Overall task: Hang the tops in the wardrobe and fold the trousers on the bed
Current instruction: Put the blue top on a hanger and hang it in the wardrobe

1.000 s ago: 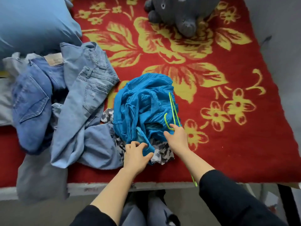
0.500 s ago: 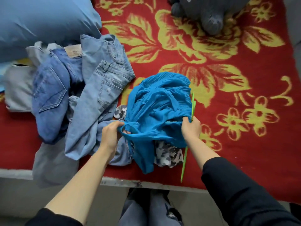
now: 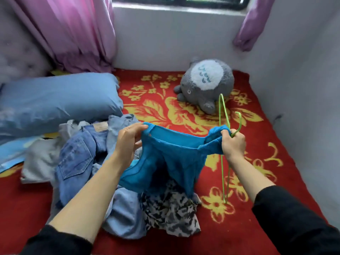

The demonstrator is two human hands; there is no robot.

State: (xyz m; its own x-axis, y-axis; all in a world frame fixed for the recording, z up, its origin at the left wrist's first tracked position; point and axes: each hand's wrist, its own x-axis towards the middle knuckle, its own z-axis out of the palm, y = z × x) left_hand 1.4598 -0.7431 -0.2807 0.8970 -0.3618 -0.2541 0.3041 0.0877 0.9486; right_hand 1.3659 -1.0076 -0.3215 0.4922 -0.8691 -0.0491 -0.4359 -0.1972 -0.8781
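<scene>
A bright blue top point(image 3: 171, 159) hangs stretched between my two hands above the bed. My left hand point(image 3: 128, 142) pinches one shoulder of it. My right hand point(image 3: 232, 142) grips the other shoulder together with a thin green wire hanger point(image 3: 223, 115), whose hook sticks up and whose lower part hangs down behind my wrist. Under the top lies a black-and-white patterned garment point(image 3: 173, 210). To the left, blue jeans point(image 3: 79, 157) and a paler pair of jeans point(image 3: 125, 214) lie in a heap. The wardrobe is out of view.
The bed carries a red blanket with yellow flowers point(image 3: 266, 150). A blue pillow point(image 3: 55, 102) lies at the left and a grey plush toy point(image 3: 206, 85) at the back. Pink curtains point(image 3: 77, 34) hang by the window, and a white wall point(image 3: 303, 89) borders the right.
Both hands have lifted the blue top off the pile and spread it apart by its shoulders. The green hanger rose with my right hand. My head tilted up, bringing the wall and window into view.
</scene>
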